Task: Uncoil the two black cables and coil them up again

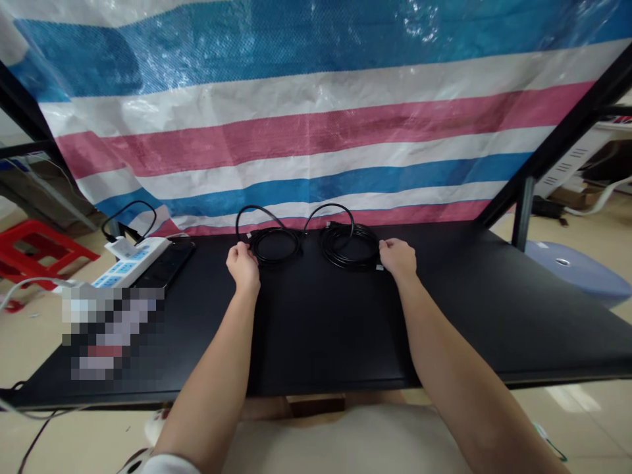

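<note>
Two coils of black cable lie side by side on the black tabletop [326, 329], a smaller left coil [274, 261] and a thicker right coil [348, 264]. A loose loop of cable arches up from each coil, and the two meet near the middle. My left hand [243, 266] is closed in a pinch at the outer left edge of the left coil, where its raised loop comes down. At the right edge of the right coil, my right hand [399, 259] is closed on the cable beside a light-coloured connector end [379, 267].
On the left of the table are a white power strip [132, 263] with plugs and a dark phone-like slab [170, 266]. A striped plastic sheet [306, 151] hangs behind the table. A red stool [44, 250] stands left, a bluish-purple seat [575, 270] right.
</note>
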Demonstrator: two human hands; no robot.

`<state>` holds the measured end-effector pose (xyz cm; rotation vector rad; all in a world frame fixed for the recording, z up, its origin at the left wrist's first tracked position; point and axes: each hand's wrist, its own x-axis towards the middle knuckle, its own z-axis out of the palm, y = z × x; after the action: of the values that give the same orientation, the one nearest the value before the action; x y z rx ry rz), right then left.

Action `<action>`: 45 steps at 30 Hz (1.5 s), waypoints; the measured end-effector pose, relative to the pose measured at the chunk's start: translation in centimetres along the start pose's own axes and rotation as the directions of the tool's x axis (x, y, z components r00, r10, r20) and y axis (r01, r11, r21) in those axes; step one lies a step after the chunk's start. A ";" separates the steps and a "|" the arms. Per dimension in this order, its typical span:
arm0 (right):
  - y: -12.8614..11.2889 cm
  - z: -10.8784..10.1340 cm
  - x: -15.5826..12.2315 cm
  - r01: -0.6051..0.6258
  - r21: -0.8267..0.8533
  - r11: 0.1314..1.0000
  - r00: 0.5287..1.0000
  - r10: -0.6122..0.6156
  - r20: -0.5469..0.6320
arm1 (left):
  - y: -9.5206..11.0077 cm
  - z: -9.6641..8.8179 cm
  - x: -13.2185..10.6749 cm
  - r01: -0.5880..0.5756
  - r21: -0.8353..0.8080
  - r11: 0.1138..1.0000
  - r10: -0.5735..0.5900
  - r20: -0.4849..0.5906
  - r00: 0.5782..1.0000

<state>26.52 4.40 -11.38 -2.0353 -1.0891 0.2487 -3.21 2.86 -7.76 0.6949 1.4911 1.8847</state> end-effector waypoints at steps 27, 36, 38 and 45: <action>-1.5 -2.7 0.3 -0.248 0.968 0.045 0.908 0.360 0.216 | 2.1 -1.8 1.2 0.461 -0.554 0.694 -0.496 0.097 0.863; -1.1 -0.9 -0.7 0.143 0.794 0.590 0.990 -0.071 -0.126 | 2.1 -1.0 0.8 0.424 -0.392 0.816 -0.431 0.075 0.899; -1.9 -0.3 -1.9 0.269 0.594 0.758 0.963 -0.232 -0.140 | 2.0 -0.8 0.7 0.421 -0.366 0.830 -0.421 0.083 0.903; -4.2 0.3 -4.5 0.297 0.416 0.860 0.942 -0.336 0.022 | 1.8 -0.8 0.7 0.415 -0.327 0.849 -0.403 0.108 0.909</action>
<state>21.05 2.41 -9.38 -1.4604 -1.2910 0.3710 -4.46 2.59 -6.21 0.2198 1.1317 1.7194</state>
